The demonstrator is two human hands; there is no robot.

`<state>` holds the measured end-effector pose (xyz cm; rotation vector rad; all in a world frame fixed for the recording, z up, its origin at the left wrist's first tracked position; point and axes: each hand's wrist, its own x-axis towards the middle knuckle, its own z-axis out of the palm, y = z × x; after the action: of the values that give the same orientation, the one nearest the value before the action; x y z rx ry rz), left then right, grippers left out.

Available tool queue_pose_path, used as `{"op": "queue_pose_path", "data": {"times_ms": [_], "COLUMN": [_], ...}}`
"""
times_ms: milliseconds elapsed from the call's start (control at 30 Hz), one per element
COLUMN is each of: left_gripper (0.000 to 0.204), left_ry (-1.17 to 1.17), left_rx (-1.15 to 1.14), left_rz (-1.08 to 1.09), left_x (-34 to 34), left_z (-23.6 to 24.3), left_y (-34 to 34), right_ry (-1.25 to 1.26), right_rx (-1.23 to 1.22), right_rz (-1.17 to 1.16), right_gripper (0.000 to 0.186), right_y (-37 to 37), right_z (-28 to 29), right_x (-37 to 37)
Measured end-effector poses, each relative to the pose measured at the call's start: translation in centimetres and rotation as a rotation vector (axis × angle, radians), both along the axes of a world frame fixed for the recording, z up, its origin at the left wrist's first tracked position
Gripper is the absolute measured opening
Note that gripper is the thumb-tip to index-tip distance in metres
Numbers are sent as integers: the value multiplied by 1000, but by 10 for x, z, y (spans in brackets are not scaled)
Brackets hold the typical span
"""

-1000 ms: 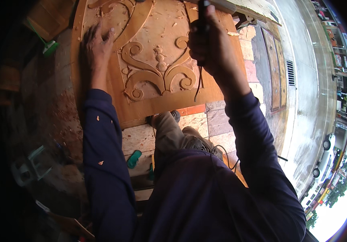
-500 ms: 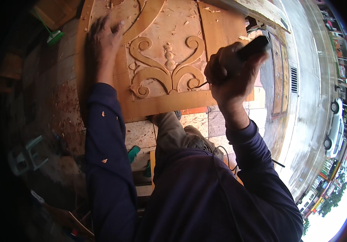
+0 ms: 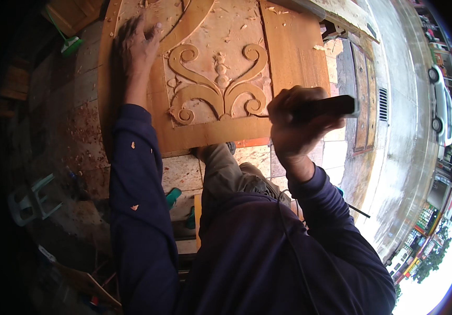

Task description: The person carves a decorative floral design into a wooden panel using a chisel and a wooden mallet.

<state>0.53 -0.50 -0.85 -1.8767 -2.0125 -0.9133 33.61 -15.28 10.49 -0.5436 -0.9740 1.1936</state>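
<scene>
Looking down, we see our right hand (image 3: 295, 126) curled in a tight fist around a dark-handled carving tool (image 3: 324, 106), the handle running out to the right of the knuckles and its thin metal tip poking left toward the wood. That tip sits just at the lower right curl of the raised scroll ornament (image 3: 216, 86), touching or nearly touching it; we cannot tell which. The tool thus lies inside the right hand, low on the right side of the carved wooden panel (image 3: 213, 73), near the panel's bottom border.

Our left hand (image 3: 134, 47) lies flat on the panel's upper left part, fingers spread and palm down, pressing on the wood beside a curved raised band. It holds nothing. The two hands are well apart, with the scroll ornament between them.

Wood chips (image 3: 236, 23) lie scattered over the recessed ground above the ornament. Below the panel's lower edge we see our bent knee in grey-brown trousers (image 3: 231, 176) over a tiled floor (image 3: 181, 170). A green broom (image 3: 68, 44) lies at the far left.
</scene>
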Motion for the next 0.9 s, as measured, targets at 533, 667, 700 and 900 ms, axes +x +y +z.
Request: {"op": "queue_pose_path", "data": {"times_ms": [533,667,700,900], "left_gripper": [66,66,66,66], "left_ry": [-47,-84,-80,-59], "left_rx": [-36,-40,-45,-75], "left_rz": [26,-11,-17,4], "left_x": [-2,0,-1,-3], "left_z": [-2,-4,-3,1], "left_y": [-1,2,1,0], "right_ry": [-33,113,141,-134], "right_rx": [-347,-308,-329,-260], "right_rz": [144,102,6,-164], "right_gripper": [53,76,78,79], "right_y": [77,37,29,21], "right_z": [31,19,24,35], "right_x": [4,2,-2,20]}}
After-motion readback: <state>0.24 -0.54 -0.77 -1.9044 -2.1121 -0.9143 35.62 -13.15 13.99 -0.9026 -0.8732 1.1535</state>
